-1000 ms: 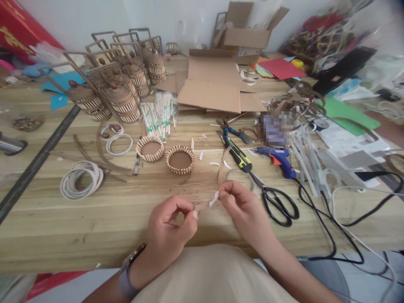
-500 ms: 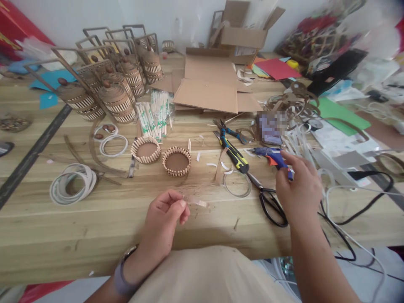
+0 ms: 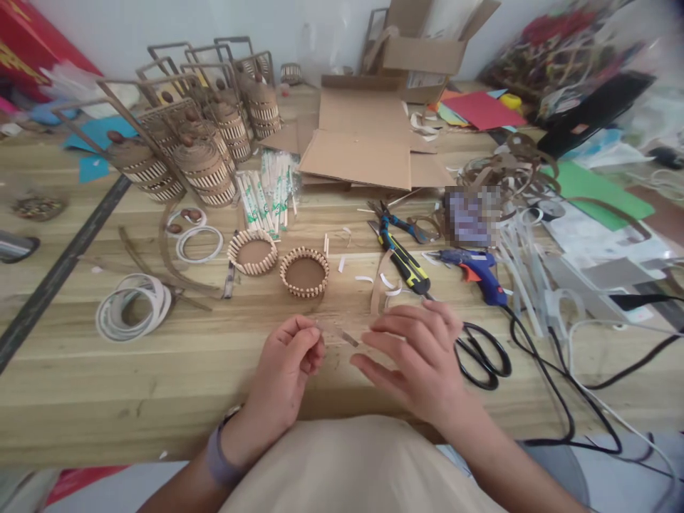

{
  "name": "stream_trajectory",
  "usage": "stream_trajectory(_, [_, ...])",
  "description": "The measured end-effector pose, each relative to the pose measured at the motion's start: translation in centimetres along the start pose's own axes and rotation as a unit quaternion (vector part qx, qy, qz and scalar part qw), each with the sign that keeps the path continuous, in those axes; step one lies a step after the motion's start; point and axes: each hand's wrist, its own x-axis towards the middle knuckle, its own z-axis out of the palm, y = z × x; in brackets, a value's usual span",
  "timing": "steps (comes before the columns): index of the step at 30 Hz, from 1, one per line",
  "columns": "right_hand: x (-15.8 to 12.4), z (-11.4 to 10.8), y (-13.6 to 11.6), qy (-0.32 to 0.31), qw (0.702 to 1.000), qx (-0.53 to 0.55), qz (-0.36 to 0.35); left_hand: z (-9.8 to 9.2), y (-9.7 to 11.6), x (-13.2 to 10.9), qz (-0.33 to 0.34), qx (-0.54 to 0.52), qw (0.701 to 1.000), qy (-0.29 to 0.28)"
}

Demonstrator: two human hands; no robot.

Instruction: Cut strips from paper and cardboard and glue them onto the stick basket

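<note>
Close to the table's front edge, my left hand (image 3: pixel 291 367) pinches one end of a thin, translucent strip (image 3: pixel 342 333) between thumb and fingers. My right hand (image 3: pixel 414 353) is beside the strip's other end, thumb and fingers apart, holding nothing that I can see. The blue glue gun (image 3: pixel 473 271) lies on its side on the table to the right, its cord trailing toward me. Black-handled scissors (image 3: pixel 484 356) are partly covered by my right hand. Past my hands stand two small round stick-walled trays, one on the left (image 3: pixel 252 251) and one nearer (image 3: pixel 304 272).
A yellow-and-black utility knife (image 3: pixel 409 267) and pliers (image 3: pixel 392 221) lie in the middle. Tape rolls (image 3: pixel 133 306) are at left, lidded stick baskets (image 3: pixel 206 167) behind. Flat cardboard (image 3: pixel 363 157) lies at the back. Glue sticks (image 3: pixel 526 271) and cords spread at right.
My right hand has left the glue gun and moved left to the strip's free end. My left hand keeps its pinch on the strip. The view has shifted slightly.
</note>
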Motion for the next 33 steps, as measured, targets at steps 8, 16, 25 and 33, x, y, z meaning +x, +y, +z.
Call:
stream_trajectory(8, [0.0,2.2,-0.5,-0.011,0.998,-0.038,-0.039,-0.3,-0.2,-0.1,-0.012,-0.005,1.000,-0.025])
stream_trajectory(16, [1.1,2.9,1.5,-0.136,0.984,0.050,0.103,-2.6,0.5,0.3,0.180,0.177,0.967,0.019])
stream_trajectory(25, [2.7,6.1,2.4,-0.198,0.966,0.091,0.141,-4.8,2.2,5.3,0.529,0.587,0.613,-0.005])
stream_trajectory(33, [2.9,6.9,2.8,-0.202,0.969,0.062,0.125,-4.0,2.6,6.7,0.499,0.660,0.561,-0.022])
